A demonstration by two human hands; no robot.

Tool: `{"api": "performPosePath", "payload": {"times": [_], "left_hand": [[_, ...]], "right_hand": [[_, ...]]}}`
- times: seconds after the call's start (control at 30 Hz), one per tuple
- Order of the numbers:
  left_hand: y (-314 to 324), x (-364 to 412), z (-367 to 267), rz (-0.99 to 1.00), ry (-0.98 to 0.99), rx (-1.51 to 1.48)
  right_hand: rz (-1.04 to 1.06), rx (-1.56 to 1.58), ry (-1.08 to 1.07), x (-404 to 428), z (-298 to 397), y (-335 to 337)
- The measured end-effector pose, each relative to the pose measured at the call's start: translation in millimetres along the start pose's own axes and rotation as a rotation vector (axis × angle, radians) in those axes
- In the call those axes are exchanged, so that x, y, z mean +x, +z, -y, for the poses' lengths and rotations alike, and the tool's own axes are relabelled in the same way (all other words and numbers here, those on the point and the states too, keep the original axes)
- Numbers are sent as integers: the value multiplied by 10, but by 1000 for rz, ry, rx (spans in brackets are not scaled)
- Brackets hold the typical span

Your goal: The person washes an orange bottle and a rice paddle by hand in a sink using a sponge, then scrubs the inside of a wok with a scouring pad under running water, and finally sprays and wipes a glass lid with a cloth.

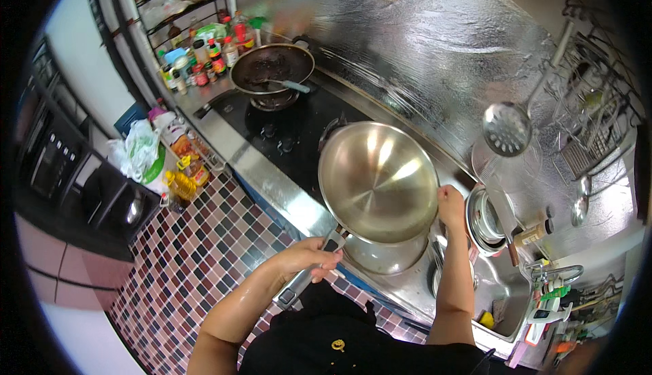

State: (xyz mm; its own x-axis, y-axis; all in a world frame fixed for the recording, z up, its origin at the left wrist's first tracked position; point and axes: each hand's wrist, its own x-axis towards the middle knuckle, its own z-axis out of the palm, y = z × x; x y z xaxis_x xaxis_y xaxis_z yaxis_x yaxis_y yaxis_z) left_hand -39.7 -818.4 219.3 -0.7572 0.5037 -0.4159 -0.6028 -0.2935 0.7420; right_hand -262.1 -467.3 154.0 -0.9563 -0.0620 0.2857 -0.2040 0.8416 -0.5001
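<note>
My left hand [317, 259] is closed around the long grey handle of a large stainless steel wok [377, 184]. The wok's shiny inside faces the camera, and it covers the right part of the black gas hob [265, 135]. At the wok's right rim is my right hand [451, 203], fingers curled on the edge; a small side handle there would be hidden by it. Below the wok's lower rim, a rounded clear or metal surface [384, 258], perhaps a lid, rests on the counter. A dark used wok [272, 64] with a spatula in it stands on the far left burner.
Right of my right forearm are stacked bowls [476, 217], a cleaver [501, 212] and a steel sink [509, 293]. A skimmer [507, 128] hangs above. Sauce bottles [216, 56] crowd the back left corner. Oil bottles [181, 184] stand left of the hob.
</note>
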Motion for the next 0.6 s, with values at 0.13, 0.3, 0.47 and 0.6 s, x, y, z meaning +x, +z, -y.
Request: {"api": "performPosePath", "payload": {"times": [0.13, 0.3, 0.47, 0.6], "left_hand": [[-753, 409, -417, -5, -27, 15], [-1348, 732, -808, 9, -50, -4], [-1712, 965, -965, 31, -56, 4], [-1932, 1115, -963, 55, -105, -19]], "right_hand": [[51, -96, 58, 751, 298, 617], [26, -164, 81, 1339, 502, 1057], [15, -200, 209, 1582, 623, 1274], [52, -279, 315, 1675, 753, 1336]]}}
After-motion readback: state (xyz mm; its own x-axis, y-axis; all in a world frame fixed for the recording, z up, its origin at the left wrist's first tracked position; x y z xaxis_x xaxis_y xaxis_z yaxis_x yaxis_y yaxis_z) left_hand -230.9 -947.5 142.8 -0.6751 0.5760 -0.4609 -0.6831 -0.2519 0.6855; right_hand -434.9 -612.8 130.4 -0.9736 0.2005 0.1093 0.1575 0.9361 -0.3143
